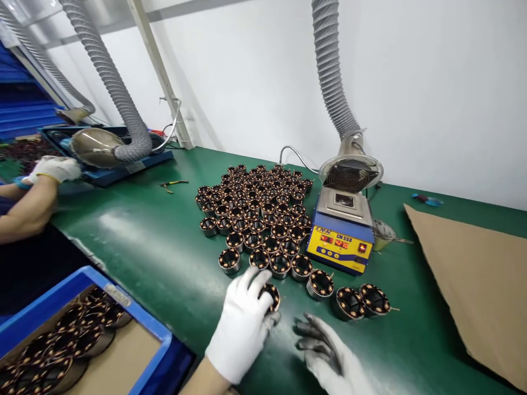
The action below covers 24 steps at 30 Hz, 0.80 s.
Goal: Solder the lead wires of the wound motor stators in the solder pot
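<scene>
left hand (244,325) on a coil ring (275,295), right hand (332,354) empty.
from where i stand: white-gloved left pinches ring between fingers and thumb, just beside near edge of ring cluster (257,225) on green table (173,263); back of hand up, forearm angled in. right half-open, fingers spread, slightly bent, pointing left.

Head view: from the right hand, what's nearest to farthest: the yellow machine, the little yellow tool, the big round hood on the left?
From the right hand:
1. Yellow machine, just beyond it.
2. Little yellow tool, back and left.
3. Big round hood, far left.
</scene>
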### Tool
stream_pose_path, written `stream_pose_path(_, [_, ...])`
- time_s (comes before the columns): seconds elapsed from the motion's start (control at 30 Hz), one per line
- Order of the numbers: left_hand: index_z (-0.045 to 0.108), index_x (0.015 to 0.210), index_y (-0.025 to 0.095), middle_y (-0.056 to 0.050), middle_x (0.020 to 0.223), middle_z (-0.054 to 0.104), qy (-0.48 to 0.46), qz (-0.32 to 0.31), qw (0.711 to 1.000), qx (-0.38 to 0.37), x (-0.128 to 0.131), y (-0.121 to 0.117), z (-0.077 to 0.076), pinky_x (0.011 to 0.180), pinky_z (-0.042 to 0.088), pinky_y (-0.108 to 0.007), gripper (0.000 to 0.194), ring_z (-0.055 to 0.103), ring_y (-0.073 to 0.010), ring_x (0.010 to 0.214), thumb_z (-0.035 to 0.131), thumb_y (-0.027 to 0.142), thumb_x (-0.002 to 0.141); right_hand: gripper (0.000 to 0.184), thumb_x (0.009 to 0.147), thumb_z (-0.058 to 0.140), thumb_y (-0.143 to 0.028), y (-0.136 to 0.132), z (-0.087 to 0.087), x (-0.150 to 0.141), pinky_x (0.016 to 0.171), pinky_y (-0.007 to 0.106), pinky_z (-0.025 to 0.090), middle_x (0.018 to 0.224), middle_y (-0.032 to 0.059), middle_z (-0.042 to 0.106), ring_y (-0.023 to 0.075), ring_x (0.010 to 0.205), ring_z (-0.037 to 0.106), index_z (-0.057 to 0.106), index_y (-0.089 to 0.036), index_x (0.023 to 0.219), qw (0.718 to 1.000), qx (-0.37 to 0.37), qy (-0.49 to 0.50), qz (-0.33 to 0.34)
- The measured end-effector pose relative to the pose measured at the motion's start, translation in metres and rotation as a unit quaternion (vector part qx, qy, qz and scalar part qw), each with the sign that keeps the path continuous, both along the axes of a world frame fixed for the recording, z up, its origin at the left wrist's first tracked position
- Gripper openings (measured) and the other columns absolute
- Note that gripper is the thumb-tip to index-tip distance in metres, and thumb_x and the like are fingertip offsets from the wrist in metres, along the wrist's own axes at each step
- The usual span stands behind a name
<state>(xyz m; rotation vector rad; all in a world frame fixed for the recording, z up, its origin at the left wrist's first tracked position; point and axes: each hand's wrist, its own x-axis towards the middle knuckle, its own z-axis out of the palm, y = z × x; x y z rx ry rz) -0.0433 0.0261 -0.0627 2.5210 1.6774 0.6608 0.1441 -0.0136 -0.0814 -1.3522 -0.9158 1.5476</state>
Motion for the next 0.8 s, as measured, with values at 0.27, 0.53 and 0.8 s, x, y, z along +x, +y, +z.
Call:
stream_pose_path(0.27, [0.057, 0.101, 0.017, -0.012, 0.112, 0.058, -0.152, -0.099, 0.977, -0.113, 0.026, -0.041, -0.024, 0.078, 0.050, -0.041, 0.046, 0.057, -0.0290, 0.094, 0.074, 0.003, 0.061, 0.035, 0.062, 0.076, -0.050, -0.003, -0.034, -0.022, 0.058, 0.026, 0.045, 0.066, 0.0019, 0.063, 0.0142, 0.060, 0.054, 0.064, -0.018, 0.071, 0.996, 0.016, 0.018, -0.087])
stream_pose_path(0.53, [0.064, 0.084, 0.015, -0.004, 0.077, 0.061, -0.504, -0.170, 0.654, -0.538, 0.028, -0.031, -0.016, 0.069, 0.046, -0.032, 0.043, 0.057, -0.0242, 0.076, 0.070, 0.054, 0.068, 0.012, 0.076, 0.069, -0.026, -0.001, 0.024, 0.012, 0.052, 0.022, 0.043, 0.063, -0.0006, 0.059, 0.0119, 0.056, 0.056, 0.066, -0.022, 0.065, 0.941, 0.330, -0.029, -0.066])
stream_pose_path(0.8, [0.063, 0.106, 0.021, -0.008, 0.111, 0.063, -0.488, -0.184, 0.677, -0.519, 0.026, -0.009, -0.003, 0.088, 0.044, -0.039, 0.046, 0.058, -0.0298, 0.102, 0.074, 0.042, 0.066, 0.022, 0.067, 0.079, -0.037, -0.010, 0.011, 0.026, 0.058, 0.028, 0.048, 0.073, 0.0042, 0.068, 0.0155, 0.060, 0.061, 0.071, -0.022, 0.081, 0.970, 0.101, 0.168, -0.142])
